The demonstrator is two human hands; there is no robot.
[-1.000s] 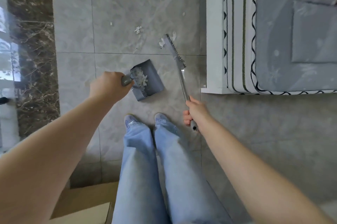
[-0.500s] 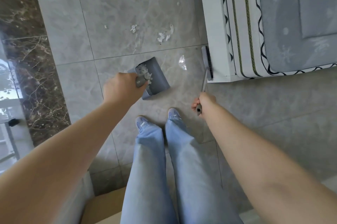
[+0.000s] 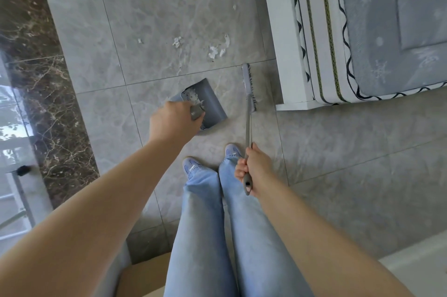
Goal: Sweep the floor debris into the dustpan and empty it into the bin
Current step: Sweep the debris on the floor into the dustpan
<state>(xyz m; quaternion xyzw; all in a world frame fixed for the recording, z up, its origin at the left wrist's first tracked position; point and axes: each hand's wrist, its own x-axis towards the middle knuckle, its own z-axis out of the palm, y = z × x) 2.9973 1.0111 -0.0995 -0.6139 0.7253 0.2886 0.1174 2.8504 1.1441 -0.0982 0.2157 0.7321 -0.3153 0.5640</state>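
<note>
Nearest, the right hand (image 3: 254, 166) grips the broom (image 3: 248, 103) handle just right of the dustpan (image 3: 212, 105). Beside it, the left hand (image 3: 173, 124) curls round the dustpan's handle, white scraps lying inside. Beyond the dustpan, paper debris (image 3: 217, 49) dots the grey floor (image 3: 150, 18).

grey dustpan (image 3: 212, 103), white debris (image 3: 216, 50), blue jeans (image 3: 200, 224)

Dustpan (image 3: 210, 103) handle hidden inside left hand (image 3: 173, 122)
</note>
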